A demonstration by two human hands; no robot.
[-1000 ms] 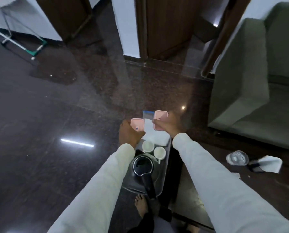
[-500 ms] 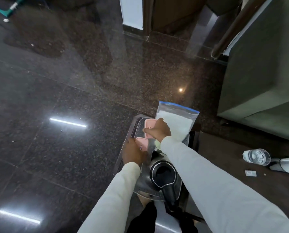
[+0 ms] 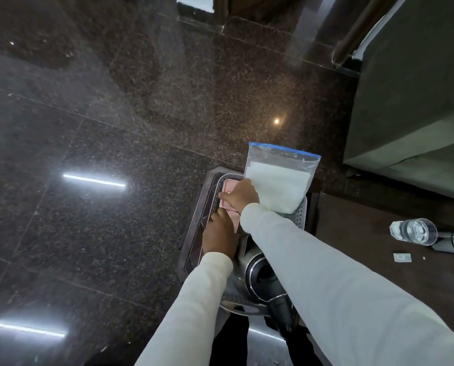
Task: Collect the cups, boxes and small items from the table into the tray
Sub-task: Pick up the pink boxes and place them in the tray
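Both hands down in the tray (image 3: pixel 301 215) at its far left end: right hand (image 3: pixel 240 197) pressed on the far pink box (image 3: pixel 230 186), left hand (image 3: pixel 219 237) on the near pink box (image 3: pixel 233 220); whether fingers grip either, can't tell. Bag (image 3: pixel 278 180) leans at the tray's far right, kettle (image 3: pixel 257 276) at the near end. A glass (image 3: pixel 413 231) and sachet (image 3: pixel 402 257) lie on the table (image 3: pixel 365 247), well apart from the tray.

Tray at the surface's left edge, loose items to its right

In the tray (image 3: pixel 301 215) a kettle (image 3: pixel 257 276) sits nearest the person, two boxes (image 3: pixel 230 186) lie beyond it on the left, and a zip bag (image 3: pixel 278 180) leans at the far right. Well right on the surface (image 3: pixel 357 233), a glass (image 3: pixel 413 231) lies tipped, a small packet (image 3: pixel 402 257) just before it.
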